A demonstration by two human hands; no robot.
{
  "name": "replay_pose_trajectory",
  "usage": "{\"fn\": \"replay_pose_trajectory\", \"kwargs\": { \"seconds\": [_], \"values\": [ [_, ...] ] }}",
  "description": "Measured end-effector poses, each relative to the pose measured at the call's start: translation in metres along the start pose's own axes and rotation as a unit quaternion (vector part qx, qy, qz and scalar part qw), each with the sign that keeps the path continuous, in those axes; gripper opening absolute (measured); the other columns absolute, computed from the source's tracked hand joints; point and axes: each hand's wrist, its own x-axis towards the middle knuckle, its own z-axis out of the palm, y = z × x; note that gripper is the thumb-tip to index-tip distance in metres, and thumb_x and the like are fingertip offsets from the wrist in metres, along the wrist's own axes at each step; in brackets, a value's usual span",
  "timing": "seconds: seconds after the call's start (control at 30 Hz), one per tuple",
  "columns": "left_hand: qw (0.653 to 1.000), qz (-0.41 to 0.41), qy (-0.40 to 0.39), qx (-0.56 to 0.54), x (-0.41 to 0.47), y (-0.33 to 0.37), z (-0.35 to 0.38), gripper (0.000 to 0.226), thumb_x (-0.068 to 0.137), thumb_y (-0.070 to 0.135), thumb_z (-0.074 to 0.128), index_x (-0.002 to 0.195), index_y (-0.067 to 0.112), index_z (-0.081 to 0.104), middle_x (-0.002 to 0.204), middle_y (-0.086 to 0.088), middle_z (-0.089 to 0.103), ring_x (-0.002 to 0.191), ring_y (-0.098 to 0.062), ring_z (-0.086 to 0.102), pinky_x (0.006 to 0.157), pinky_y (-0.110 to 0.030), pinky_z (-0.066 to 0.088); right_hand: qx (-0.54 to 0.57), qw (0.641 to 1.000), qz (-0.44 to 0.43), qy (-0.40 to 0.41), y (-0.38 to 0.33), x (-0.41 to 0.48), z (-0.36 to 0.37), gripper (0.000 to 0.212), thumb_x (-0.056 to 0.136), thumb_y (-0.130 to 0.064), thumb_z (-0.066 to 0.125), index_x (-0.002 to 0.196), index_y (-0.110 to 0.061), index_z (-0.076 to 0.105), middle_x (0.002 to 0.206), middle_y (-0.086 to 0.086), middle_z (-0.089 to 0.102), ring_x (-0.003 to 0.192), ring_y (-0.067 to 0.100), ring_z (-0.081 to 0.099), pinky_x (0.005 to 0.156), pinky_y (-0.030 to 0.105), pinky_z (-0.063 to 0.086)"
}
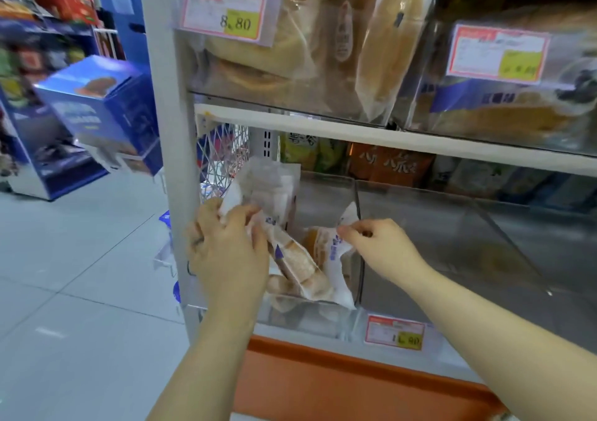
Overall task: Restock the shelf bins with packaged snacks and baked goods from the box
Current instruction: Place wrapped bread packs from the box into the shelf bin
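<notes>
Price tag (226, 13) on upper bin (200, 78) — "8.80"; lower tag (394, 332) ends "80" — rest blurred.

Bread packets (300, 268) lean tilted in the clear lower-left bin (307, 318), a raised packet (268, 184) just above them.

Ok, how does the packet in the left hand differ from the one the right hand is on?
The left-hand packet is raised above the bin; the right-hand packet sits down inside it. The left hand grips its packet with curled fingers; the right hand only pinches its packet's top corner. Both are in pale plastic wrappers.
</notes>
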Motion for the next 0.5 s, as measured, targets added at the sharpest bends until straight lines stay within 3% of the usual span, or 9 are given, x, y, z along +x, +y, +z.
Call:
{"fn": "replay_pose_trajectory", "kwargs": {
  "seconds": [0.1, 0.2, 0.27, 0.3, 0.37, 0.4, 0.5],
  "values": [
    [0.992, 0.102, -0.005, 0.079, -0.003, 0.002, 0.001, 0.029, 0.077, 0.015, 0.073, 0.106, 0.019, 0.071, 0.134, -0.020, 0.046, 0.122, -0.044, 0.044, 0.097, -0.061, 0.038, -0.018, 1.000, -0.006, -0.015, -0.004, -0.001, -0.002, 0.049, 0.087, -0.058, 0.051, 0.095, -0.014, 0.070, 0.093, -0.003, 0.070, 0.080, 0.013, 0.062, 0.074, 0.033, 0.053],
    [0.977, 0.179, -0.038, 0.112, -0.003, 0.004, 0.004, 0.028, 0.073, 0.021, 0.073, 0.101, 0.024, 0.072, 0.139, -0.015, 0.047, 0.133, -0.040, 0.034, 0.104, -0.072, 0.020, -0.091, 0.995, -0.042, -0.027, -0.004, -0.003, -0.006, 0.035, 0.084, -0.054, 0.058, 0.084, -0.021, 0.067, 0.082, -0.007, 0.061, 0.076, 0.010, 0.058, 0.065, 0.029, 0.049],
    [0.964, 0.184, -0.111, 0.154, -0.006, 0.000, 0.010, 0.029, 0.068, 0.027, 0.076, 0.097, 0.030, 0.073, 0.140, -0.011, 0.048, 0.136, -0.039, 0.033, 0.103, -0.076, 0.006, -0.117, 0.991, -0.061, -0.011, 0.000, 0.000, -0.004, 0.023, 0.084, -0.044, 0.064, 0.077, -0.022, 0.065, 0.091, -0.005, 0.053, 0.088, 0.015, 0.053, 0.072, 0.031, 0.047],
    [0.958, 0.173, -0.155, 0.166, -0.009, -0.003, 0.012, 0.032, 0.067, 0.030, 0.077, 0.099, 0.032, 0.073, 0.142, -0.010, 0.046, 0.136, -0.039, 0.034, 0.099, -0.081, 0.009, -0.114, 0.991, -0.068, 0.006, 0.002, 0.002, -0.003, 0.022, 0.084, -0.038, 0.066, 0.075, -0.018, 0.065, 0.098, -0.004, 0.050, 0.097, 0.018, 0.049, 0.079, 0.032, 0.045],
    [0.949, 0.147, -0.222, 0.167, -0.014, -0.010, 0.016, 0.040, 0.068, 0.030, 0.078, 0.107, 0.029, 0.071, 0.147, -0.010, 0.041, 0.134, -0.040, 0.036, 0.088, -0.082, 0.028, -0.065, 0.993, -0.087, 0.055, 0.001, 0.003, 0.000, 0.020, 0.087, -0.028, 0.065, 0.076, -0.010, 0.065, 0.110, -0.003, 0.048, 0.105, 0.016, 0.046, 0.088, 0.033, 0.043],
    [0.948, 0.138, -0.232, 0.166, -0.015, -0.010, 0.015, 0.041, 0.067, 0.029, 0.079, 0.108, 0.028, 0.071, 0.147, -0.010, 0.041, 0.133, -0.039, 0.037, 0.087, -0.083, 0.027, -0.022, 0.991, -0.100, 0.082, -0.002, 0.002, -0.001, 0.016, 0.089, -0.023, 0.062, 0.082, -0.009, 0.066, 0.113, -0.003, 0.050, 0.104, 0.015, 0.049, 0.088, 0.032, 0.045],
    [0.957, 0.118, -0.199, 0.177, -0.013, 0.003, 0.005, 0.029, 0.077, 0.035, 0.070, 0.106, 0.036, 0.069, 0.147, -0.003, 0.041, 0.138, -0.032, 0.034, 0.095, -0.081, -0.008, 0.119, 0.975, -0.120, 0.144, -0.016, -0.013, -0.009, 0.011, 0.098, -0.016, 0.048, 0.095, -0.009, 0.056, 0.100, -0.001, 0.060, 0.088, 0.012, 0.058, 0.068, 0.018, 0.048]
  ]
}}
